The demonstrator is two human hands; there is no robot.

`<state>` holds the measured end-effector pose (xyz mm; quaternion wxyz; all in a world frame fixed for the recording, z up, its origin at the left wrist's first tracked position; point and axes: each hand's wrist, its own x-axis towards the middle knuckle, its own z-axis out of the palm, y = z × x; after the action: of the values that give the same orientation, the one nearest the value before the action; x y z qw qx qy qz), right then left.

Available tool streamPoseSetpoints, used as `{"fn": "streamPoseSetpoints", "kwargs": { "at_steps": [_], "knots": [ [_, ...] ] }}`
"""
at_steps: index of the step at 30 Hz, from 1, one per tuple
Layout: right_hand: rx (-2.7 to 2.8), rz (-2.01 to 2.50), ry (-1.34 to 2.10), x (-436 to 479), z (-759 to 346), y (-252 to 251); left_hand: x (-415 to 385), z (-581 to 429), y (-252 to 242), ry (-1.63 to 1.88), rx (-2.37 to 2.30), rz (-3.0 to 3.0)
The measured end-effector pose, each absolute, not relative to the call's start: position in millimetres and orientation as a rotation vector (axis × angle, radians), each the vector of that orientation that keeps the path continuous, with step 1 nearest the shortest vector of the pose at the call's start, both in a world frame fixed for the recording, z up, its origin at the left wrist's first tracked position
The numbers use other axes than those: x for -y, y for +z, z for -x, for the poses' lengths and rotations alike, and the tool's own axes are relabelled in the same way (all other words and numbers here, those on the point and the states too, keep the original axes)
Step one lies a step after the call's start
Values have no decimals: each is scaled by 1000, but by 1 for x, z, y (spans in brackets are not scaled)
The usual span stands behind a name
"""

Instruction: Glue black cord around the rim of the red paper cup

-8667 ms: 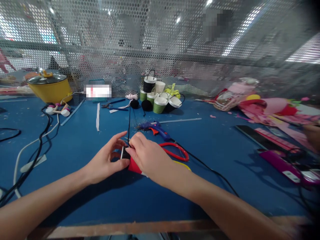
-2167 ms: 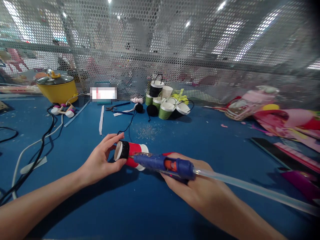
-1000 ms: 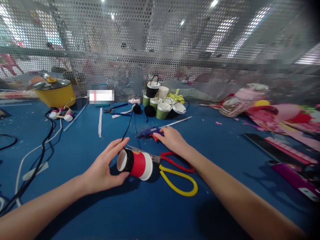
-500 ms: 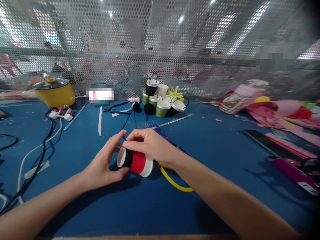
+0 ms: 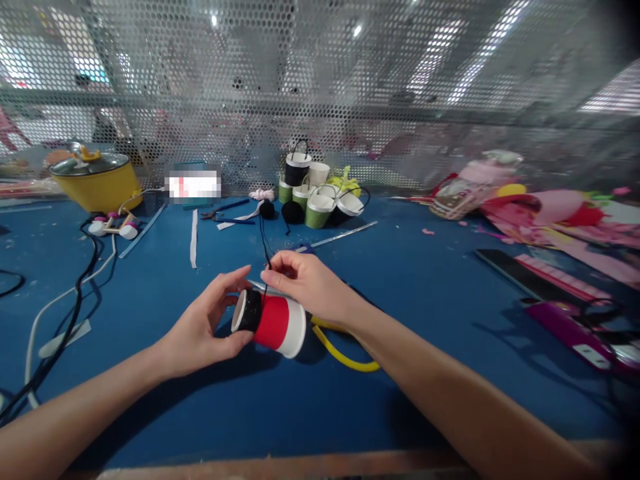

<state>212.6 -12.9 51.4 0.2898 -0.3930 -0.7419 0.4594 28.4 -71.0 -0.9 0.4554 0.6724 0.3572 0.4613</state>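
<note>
A small paper cup [image 5: 273, 321] lies tilted on its side, its rim end wrapped in black, its middle red and its base white. My left hand [image 5: 207, 327] grips the cup's black end between thumb and fingers. Above the cup, my right hand [image 5: 305, 277] pinches a black cord [image 5: 265, 240] that runs from a black yarn ball [image 5: 267, 210] at the back down to the cup. A yellow curved strip [image 5: 345, 359] lies under my right wrist.
Green, white and black cups [image 5: 320, 210] stand at the back centre, beside another black ball [image 5: 293, 213]. Pliers [image 5: 215, 217] lie left of them. A yellow pot [image 5: 97, 183] and cables are at the left; pink material [image 5: 545, 213] and a purple tool [image 5: 575, 333] at the right.
My right hand has lifted off the cup's side with the black cord pinched in its fingers. The cord now stands more upright over the cup. The view has shifted slightly.
</note>
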Motion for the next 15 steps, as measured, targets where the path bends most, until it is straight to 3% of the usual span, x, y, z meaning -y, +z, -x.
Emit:
{"fn": "streamPoseSetpoints", "kwargs": {
  "at_steps": [15],
  "knots": [
    [2266,1032,1164,18,-211,48,72,-26,-3,1151,-729,-1838]
  ]
}}
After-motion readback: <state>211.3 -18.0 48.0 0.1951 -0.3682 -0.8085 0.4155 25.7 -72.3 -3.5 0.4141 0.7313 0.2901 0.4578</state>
